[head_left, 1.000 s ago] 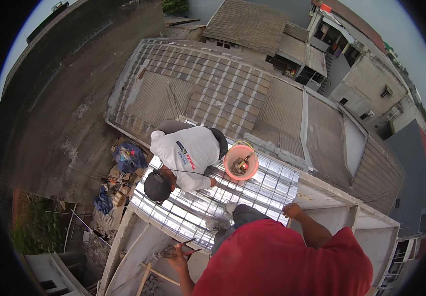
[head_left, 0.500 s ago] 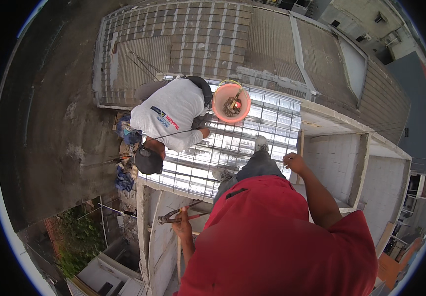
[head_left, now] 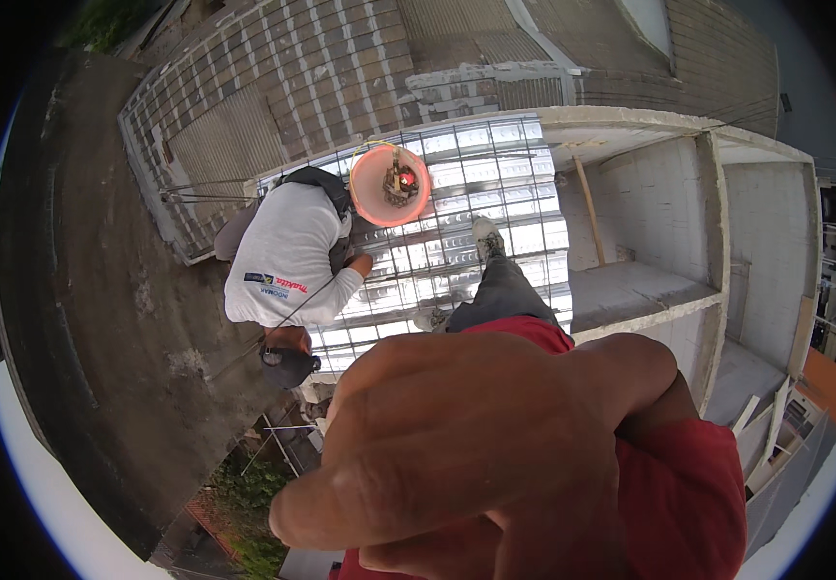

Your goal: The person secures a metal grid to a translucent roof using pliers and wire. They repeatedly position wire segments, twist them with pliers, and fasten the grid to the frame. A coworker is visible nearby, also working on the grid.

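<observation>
The right hand is half-curled close to the camera; whether it grips anything, I cannot tell. The left hand is out of view, so its state cannot be told. Beyond, a pink bucket with a yellow handle holds jumbled tools, one part red. It stands on shiny ribbed metal decking overlaid with dark bars, beside a bent-over co-worker. Open-topped concrete rooms lie right; a tiled roof lies beyond.
</observation>
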Demonstrator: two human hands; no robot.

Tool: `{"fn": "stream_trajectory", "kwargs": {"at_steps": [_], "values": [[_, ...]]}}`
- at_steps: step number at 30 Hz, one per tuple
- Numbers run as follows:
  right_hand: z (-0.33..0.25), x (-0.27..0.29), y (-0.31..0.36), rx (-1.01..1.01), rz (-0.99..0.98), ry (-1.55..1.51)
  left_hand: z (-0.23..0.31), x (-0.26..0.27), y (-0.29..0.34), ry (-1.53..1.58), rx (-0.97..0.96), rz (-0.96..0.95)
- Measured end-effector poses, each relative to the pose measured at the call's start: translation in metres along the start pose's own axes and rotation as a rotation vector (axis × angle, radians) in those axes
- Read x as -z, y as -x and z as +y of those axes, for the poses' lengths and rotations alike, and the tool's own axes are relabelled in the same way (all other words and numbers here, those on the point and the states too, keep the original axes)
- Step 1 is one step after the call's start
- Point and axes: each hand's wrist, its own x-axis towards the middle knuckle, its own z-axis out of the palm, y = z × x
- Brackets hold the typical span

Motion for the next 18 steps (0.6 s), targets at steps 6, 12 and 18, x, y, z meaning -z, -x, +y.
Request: {"fn": "stream_trajectory", "kwargs": {"at_steps": [6,12,18], "values": [[-0.024,0.044,-0.032,0.088,0.014,-0.165,0.035,-0.010,-0.005,-0.041,0.017,-0.027],[-0.028,0.050,-0.022,0.243,0.114,-0.014,0.064,-0.025,-0.006,-0.070,0.049,-0.033],[0.087,0.028,0.048,0.092,0.320,0.209,0.095,-0.050,-0.014,-0.071,0.058,-0.057]]}}
